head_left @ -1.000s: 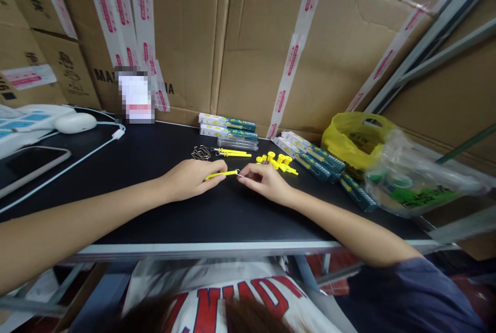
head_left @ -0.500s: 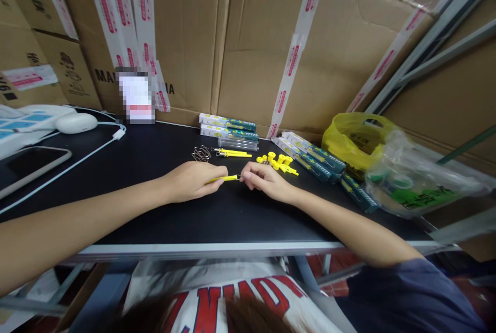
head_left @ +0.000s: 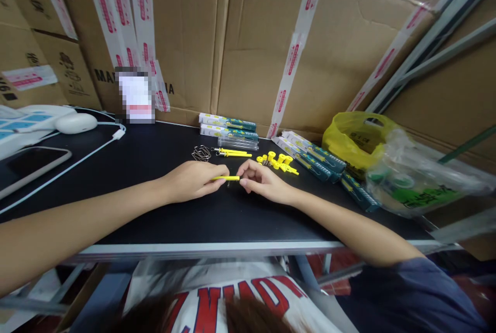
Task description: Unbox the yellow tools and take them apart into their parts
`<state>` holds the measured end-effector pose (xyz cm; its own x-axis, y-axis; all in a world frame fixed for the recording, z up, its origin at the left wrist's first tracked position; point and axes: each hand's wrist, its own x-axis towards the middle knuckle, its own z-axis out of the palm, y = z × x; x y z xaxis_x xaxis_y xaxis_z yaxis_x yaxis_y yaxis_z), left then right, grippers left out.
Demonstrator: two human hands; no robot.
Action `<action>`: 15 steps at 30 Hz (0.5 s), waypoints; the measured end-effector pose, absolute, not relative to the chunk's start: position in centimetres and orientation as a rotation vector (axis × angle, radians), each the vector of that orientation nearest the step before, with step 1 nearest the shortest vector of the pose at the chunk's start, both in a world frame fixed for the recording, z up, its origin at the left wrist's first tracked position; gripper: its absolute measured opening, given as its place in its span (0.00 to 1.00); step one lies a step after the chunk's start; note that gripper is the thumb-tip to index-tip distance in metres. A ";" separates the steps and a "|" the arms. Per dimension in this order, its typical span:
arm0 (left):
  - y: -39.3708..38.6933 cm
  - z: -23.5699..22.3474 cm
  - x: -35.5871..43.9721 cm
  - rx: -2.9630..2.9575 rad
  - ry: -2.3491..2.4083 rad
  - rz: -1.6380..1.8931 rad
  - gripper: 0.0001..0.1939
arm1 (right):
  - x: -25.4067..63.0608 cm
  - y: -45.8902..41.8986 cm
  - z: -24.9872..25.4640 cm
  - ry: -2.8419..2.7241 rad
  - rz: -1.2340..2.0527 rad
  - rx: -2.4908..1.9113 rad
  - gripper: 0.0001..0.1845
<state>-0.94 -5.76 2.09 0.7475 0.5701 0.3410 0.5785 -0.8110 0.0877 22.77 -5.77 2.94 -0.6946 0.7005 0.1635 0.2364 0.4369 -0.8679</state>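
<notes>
My left hand point(head_left: 196, 180) is closed around a thin yellow plastic stick point(head_left: 232, 178), whose right end sticks out past the thumb and forefinger. At that end is my right hand point(head_left: 265, 182), with curled fingers and the thumb close to the tip; whatever the fingertips pinch is too small to make out. Just beyond the hands lie some bent metal wire hooks point(head_left: 201, 153), yellow sticks with wire ends point(head_left: 234, 152) and several small yellow plastic pieces point(head_left: 277, 161). Clear plastic tubes point(head_left: 238, 144) rest behind them.
Printed slim boxes point(head_left: 228, 131) lie at the back, with more slim boxes point(head_left: 310, 154) to the right. A yellow bag point(head_left: 349, 139) and a clear plastic bag point(head_left: 418, 183) stand at the right. A phone point(head_left: 34, 167) and white cable point(head_left: 89, 157) lie left. Cardboard point(head_left: 256, 48) walls the back.
The wire that showed between the stick's end and my right fingers is out of sight. My right fingers have loosened and shifted slightly; my left hand keeps hold of the stick.
</notes>
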 end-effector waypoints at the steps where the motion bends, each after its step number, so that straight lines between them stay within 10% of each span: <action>1: -5.8 2.1 -0.9 -2.922 -0.927 -0.553 0.12 | 22.8 -5.8 2.9 -2.161 1.236 -0.777 0.11; 15: -5.9 1.8 -0.9 -2.878 -0.753 -0.548 0.13 | 22.1 -5.9 2.7 -1.895 1.649 -0.793 0.16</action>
